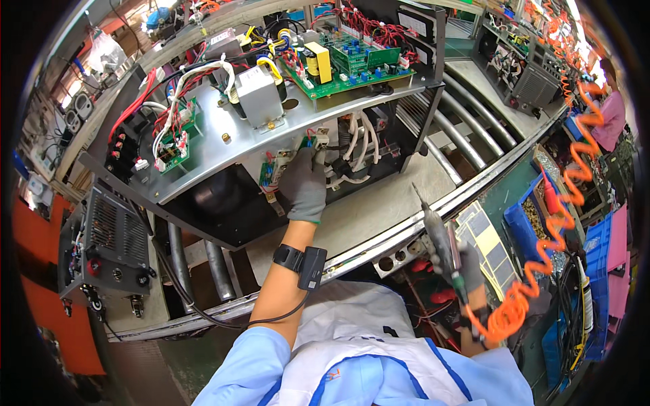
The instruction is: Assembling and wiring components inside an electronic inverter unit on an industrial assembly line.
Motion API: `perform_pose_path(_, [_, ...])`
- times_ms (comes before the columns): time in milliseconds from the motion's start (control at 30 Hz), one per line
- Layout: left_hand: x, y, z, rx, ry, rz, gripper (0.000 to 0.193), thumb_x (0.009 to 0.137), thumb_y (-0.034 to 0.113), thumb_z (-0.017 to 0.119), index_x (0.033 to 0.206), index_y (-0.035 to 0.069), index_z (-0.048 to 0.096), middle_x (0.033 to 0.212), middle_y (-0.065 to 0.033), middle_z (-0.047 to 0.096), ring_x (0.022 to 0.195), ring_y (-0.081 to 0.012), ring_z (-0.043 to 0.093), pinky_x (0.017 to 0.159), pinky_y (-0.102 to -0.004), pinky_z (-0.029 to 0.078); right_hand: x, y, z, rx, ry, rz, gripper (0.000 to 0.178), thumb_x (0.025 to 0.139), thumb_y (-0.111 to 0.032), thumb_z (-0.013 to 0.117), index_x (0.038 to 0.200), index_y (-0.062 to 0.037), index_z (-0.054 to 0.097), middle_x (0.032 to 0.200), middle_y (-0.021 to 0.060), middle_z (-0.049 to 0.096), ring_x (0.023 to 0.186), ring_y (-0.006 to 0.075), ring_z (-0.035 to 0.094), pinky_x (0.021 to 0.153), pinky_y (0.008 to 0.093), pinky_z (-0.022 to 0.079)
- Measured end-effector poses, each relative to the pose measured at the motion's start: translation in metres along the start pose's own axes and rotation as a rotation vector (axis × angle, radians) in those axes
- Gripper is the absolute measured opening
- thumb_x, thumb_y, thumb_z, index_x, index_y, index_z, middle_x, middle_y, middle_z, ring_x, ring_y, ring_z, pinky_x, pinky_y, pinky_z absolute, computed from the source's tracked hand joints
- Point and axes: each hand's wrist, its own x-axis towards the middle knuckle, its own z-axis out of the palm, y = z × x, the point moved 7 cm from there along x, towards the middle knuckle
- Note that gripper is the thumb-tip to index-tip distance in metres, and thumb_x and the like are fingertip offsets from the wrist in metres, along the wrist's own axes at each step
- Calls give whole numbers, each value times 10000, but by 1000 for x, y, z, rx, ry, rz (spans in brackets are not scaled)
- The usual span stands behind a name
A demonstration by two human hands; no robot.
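Note:
In the middle stands an open metal chassis (203, 172) with circuit boards and wires on its upper shelf. My left hand (303, 186), in a grey glove, reaches into its lower bay beside small green circuit boards and white cables (362, 139). Its fingers are drawn together near a board; what they pinch, if anything, I cannot make out. My right hand (470, 267), also gloved, grips a pneumatic screwdriver (441, 237) to the right of the chassis. The bit points up and away, touching nothing. An orange coiled hose (511, 314) runs from the tool's lower end.
The chassis rests on a roller conveyor (467, 139). A grey finished-looking unit (108, 250) stands at the left, another unit (521, 74) farther back right. Blue parts bins (525, 216) with small hardware and a yellow-and-grey sheet (487, 247) lie at right. A person (611, 115) is beyond.

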Motion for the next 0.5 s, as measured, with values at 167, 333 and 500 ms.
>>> perform_pose_path(167, [3,9,-6,-34,-15,-37,131,794,229,618,815,100,615,706,-109,609,630,-294,595,553,-377,445,-44,17,47,198,-123,96,609,683,-306,574,1202,-20,436,804,148,587,644,228,617,507,309,524])
perform_pose_path(333, [-1,8,-4,-5,25,1,117,804,220,617,812,103,609,690,-101,598,618,-291,586,553,-374,445,-46,20,106,57,-342,44,969,642,-742,554,1294,-59,336,767,133,542,569,159,588,431,197,470])
perform_pose_path(500, [-2,10,-6,36,65,34,112,813,204,608,839,96,606,715,-112,597,640,-297,585,570,-370,449,-17,12,134,-405,-360,143,1046,532,-131,701,1416,-51,148,821,105,524,654,132,524,538,235,451])
